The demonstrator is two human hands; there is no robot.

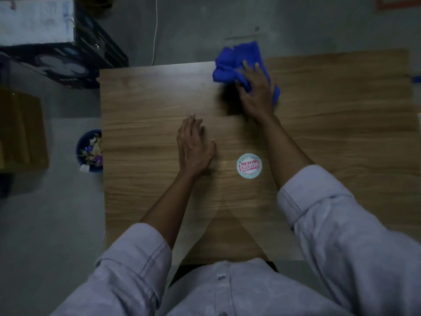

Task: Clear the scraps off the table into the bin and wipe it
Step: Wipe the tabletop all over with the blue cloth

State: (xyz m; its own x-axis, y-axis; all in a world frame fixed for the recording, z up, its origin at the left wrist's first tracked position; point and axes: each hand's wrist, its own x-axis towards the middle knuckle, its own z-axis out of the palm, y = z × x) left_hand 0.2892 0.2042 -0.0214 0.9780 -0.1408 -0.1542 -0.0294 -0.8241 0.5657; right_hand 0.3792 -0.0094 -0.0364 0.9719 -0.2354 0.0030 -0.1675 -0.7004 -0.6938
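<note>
While right hand (256, 92) presses open-fingered on the crumpled blue cloth (232, 62) at the table (148, 99) far edge, upper centre of frame, left hand (193, 144) lies flat mid-table. Cloth likely soft, light, bunches easily; best pressed at its middle.

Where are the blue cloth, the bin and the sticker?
cloth (234, 58): head view, bunched top part.
bin (78, 150): head view, left rim.
sticker (249, 165): head view, its middle.

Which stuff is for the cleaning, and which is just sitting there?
For the job: blue cloth under the right hand, table, bin beside it, scraps in the bin.
Just there: round sticker, cardboard box, white cable.
</note>
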